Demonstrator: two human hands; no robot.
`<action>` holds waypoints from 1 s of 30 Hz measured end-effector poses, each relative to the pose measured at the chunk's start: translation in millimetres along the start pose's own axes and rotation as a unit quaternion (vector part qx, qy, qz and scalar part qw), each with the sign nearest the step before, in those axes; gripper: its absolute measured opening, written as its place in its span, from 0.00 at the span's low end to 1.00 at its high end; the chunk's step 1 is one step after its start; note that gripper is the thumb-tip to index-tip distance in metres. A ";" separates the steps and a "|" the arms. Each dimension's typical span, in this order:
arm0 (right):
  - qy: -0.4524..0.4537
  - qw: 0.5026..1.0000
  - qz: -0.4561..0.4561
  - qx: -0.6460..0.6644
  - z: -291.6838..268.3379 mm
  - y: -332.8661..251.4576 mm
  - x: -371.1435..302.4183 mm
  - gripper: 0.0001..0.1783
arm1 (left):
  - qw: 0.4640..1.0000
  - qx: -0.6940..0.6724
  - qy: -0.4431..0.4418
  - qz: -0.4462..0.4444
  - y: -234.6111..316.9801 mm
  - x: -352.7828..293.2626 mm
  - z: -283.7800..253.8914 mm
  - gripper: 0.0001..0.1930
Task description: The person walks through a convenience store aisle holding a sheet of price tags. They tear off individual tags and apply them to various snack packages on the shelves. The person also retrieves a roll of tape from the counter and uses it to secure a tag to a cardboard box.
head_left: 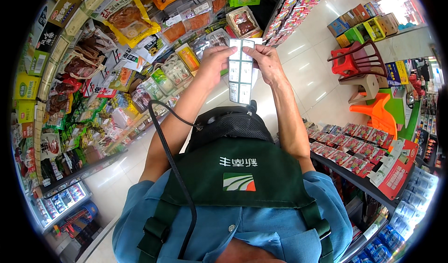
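Between my hands hangs a strip of white printed labels [240,83], divided by dark green lines into two columns. My left hand [215,63] grips its upper left edge, thumb over the front. Opposite it, my right hand [267,62] pinches the upper right edge with the thumb on top. Another white piece of paper shows partly behind the strip; most of it is hidden. Below the strip, a black mesh pouch [233,128] sits against the dark green apron [242,158]. A black cable [163,139] loops past my left forearm.
Shelves of packaged foods fill the left, with a yellow-edged meat pack [126,18] near the top. At right stand a red stool [343,61], an orange chair [375,109] and a rack of red packets [354,144]. Pale floor tiles [298,62] run between.
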State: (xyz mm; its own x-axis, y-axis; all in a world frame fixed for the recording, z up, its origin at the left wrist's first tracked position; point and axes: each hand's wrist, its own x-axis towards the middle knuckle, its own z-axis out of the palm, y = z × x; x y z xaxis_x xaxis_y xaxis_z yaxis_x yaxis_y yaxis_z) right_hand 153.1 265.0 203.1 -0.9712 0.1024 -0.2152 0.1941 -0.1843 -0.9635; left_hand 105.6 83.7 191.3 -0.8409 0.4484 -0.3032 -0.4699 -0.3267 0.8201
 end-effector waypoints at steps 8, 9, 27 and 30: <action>-0.002 0.999 0.005 0.032 1.5 8.0 2.9 0.11 | 0.999 -0.034 0.017 -0.007 -7.1 3.5 -4.1 0.12; 0.002 0.999 0.007 0.032 1.5 7.3 2.2 0.11 | 0.999 -0.039 0.022 -0.012 -6.7 3.7 -3.5 0.12; 0.014 1.000 -0.001 -0.010 2.1 8.1 -3.7 0.11 | 0.999 0.001 0.027 -0.018 -7.6 2.2 -4.2 0.15; 0.016 1.000 0.004 0.007 4.3 7.5 -3.4 0.11 | 0.999 -0.018 0.027 -0.012 -9.3 2.4 -3.7 0.14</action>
State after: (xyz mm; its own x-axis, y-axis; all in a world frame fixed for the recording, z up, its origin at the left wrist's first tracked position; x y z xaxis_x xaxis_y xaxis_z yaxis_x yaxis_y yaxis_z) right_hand 157.3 259.1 197.2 -0.9647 0.1322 -0.2278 0.1995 -0.1984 -0.9596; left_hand 107.0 84.7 181.2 -0.8421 0.4115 -0.3486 -0.4981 -0.3459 0.7951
